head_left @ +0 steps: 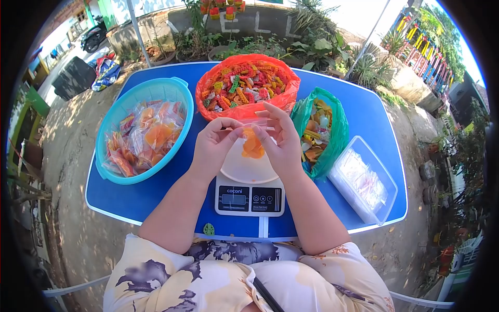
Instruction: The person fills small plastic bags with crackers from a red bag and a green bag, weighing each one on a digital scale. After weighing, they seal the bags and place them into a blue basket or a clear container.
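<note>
My left hand [214, 143] and my right hand [280, 138] together hold a small clear plastic bag [252, 141] with orange crackers inside, pinching its top edge above the white pan of a digital kitchen scale [249, 193]. Behind the hands an open red plastic bag [247, 83] is full of mixed coloured crackers. Just right of my right hand an open green plastic bag [325, 130] holds yellow and orange crackers. A turquoise basket [143, 130] to the left contains several filled small packets.
Everything rests on a blue folding table [374, 119]. A clear plastic box [364, 179] with empty small bags sits at the right edge. Potted plants, a wall and bare ground surround the table; a motorbike stands far back left.
</note>
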`<state>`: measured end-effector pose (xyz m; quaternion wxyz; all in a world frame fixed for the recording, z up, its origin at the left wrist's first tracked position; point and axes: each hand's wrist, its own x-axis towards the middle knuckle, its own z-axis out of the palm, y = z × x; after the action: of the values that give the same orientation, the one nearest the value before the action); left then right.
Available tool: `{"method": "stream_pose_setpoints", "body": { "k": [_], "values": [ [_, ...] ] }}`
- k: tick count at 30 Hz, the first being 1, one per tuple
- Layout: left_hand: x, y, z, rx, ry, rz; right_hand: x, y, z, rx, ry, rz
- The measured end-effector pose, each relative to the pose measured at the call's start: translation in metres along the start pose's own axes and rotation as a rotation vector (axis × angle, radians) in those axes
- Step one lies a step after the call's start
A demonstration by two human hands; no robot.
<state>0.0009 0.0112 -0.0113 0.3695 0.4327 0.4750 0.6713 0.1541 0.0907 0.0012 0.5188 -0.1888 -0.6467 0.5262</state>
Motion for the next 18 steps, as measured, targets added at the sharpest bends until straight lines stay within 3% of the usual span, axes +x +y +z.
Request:
{"method": "stream_pose_setpoints", "body": {
  "k": [2, 4, 5, 8, 11, 13, 16, 18],
  "values": [
    [0.000, 0.001, 0.001, -0.010, 0.040, -0.019, 0.001, 0.007, -0.003, -0.040, -0.045, 0.065],
    [0.003, -0.009, 0.000, -0.047, 0.030, 0.107, 0.003, 0.012, -0.012, -0.062, -0.133, 0.194],
    [0.004, -0.013, -0.001, -0.066, 0.026, 0.170, 0.003, 0.013, -0.015, -0.139, -0.138, 0.115],
    [0.002, -0.007, -0.005, -0.058, 0.008, 0.018, 0.005, 0.006, -0.014, -0.332, -0.153, -0.075],
    [0.004, -0.013, -0.009, 0.231, -0.026, 0.287, 0.005, -0.005, -0.011, -0.387, -0.174, -0.144],
    [0.004, -0.011, -0.008, 0.285, 0.008, 0.353, 0.006, 0.001, -0.016, -0.345, -0.197, -0.156],
    [0.003, -0.005, -0.005, 0.213, 0.046, 0.324, 0.015, 0.001, -0.030, 0.396, -0.237, 0.313],
    [0.002, -0.001, -0.003, 0.153, 0.054, 0.282, 0.014, -0.002, -0.029, -0.163, -0.120, 0.127]
  ]
}}
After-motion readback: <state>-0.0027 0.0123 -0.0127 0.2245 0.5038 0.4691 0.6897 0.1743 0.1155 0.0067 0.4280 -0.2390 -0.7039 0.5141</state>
